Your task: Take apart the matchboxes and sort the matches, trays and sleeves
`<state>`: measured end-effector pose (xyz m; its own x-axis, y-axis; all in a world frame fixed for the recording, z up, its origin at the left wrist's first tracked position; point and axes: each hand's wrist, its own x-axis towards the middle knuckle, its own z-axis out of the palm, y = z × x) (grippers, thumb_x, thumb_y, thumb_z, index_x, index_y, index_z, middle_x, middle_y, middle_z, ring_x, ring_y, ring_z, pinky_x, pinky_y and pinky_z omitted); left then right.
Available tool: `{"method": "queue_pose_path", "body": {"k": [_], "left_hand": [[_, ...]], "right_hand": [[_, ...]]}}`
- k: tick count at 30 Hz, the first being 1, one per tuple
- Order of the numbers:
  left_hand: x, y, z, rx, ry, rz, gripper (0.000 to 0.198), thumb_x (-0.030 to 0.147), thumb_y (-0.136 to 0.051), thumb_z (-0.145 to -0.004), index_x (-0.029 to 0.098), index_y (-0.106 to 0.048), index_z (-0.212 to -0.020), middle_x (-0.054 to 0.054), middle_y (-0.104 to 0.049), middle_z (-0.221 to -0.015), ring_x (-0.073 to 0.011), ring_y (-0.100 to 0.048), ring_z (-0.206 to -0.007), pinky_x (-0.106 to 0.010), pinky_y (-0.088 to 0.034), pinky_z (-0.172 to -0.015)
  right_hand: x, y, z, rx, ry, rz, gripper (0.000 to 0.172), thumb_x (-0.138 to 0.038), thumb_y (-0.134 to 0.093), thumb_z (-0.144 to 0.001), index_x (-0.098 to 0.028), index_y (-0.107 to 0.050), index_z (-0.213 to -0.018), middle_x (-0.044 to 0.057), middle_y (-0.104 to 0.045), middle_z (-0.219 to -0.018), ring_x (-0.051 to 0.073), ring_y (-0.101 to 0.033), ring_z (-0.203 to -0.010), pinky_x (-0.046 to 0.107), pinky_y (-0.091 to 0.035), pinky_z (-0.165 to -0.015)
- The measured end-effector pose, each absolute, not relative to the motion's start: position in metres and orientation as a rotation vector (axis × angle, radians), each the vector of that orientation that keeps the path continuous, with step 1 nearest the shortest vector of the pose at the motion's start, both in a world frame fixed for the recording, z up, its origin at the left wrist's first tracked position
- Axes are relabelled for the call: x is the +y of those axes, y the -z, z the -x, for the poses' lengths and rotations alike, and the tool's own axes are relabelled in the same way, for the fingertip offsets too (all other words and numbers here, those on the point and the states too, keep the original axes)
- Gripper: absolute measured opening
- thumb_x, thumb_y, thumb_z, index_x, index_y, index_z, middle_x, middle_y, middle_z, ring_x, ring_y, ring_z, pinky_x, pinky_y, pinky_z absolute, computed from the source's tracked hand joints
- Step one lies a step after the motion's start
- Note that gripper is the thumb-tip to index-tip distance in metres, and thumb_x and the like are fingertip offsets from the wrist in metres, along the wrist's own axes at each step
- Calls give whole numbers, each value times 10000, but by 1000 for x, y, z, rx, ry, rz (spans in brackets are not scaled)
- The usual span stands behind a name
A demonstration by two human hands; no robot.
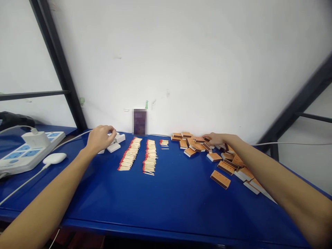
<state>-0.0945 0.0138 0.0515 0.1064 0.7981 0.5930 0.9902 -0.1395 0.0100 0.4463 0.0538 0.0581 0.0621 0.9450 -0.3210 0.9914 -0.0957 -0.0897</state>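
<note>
My left hand (100,139) hovers at the back left over several small white matchbox trays (113,147). Its fingers are curled in, and whatever may be between them is hidden. At the back right, my right hand (214,138) reaches into a loose pile of orange-brown matchboxes (197,147), its fingers closed on a matchbox (199,139) there. Between the hands, red-tipped matches lie in two long columns, a left column (130,154) and a right column (149,157). A small group of matches (164,143) lies to their right.
A white power strip (28,152) with a plugged-in charger (36,139) and a white earbud case (54,158) on a cable sit at the left. A blurred dark rectangle (140,122) stands against the wall. One matchbox (220,179) lies nearer the front of the blue table (166,204).
</note>
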Motion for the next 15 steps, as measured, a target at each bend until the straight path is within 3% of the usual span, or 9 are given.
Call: {"method": "queue_pose_path", "body": {"k": [6,12,15], "left_hand": [[15,-49,92,-1767,625,2032,443,405,-348,-871,181,-728,-905,-110,-745,-920,-296,-656,-876,-353,-446,-689],[13,-50,90,-1792,582,2040,436,403,-350,-880,194,-729,-927,-104,-753,-951,-288,-663,-914,-341,-460,-717],[12,-51,90,-1804,577,2041,439,407,-353,-875,192,-731,-931,-107,-752,-945,-288,-662,-914,-338,-463,-718]], "right_hand": [[53,-61,-439,2079,355,-2167,614,-437,-659,-734,-264,-571,-1316,176,-531,-1344,373,-609,-1060,393,-568,-603],[50,-60,-438,2037,387,-2186,526,-353,-745,-606,-211,-620,-1097,187,-571,-1222,309,-628,-834,348,-516,-476],[47,-59,-440,1998,428,-2211,550,-351,-758,-569,-214,-619,-1084,181,-533,-1269,271,-631,-771,324,-504,-435]]}}
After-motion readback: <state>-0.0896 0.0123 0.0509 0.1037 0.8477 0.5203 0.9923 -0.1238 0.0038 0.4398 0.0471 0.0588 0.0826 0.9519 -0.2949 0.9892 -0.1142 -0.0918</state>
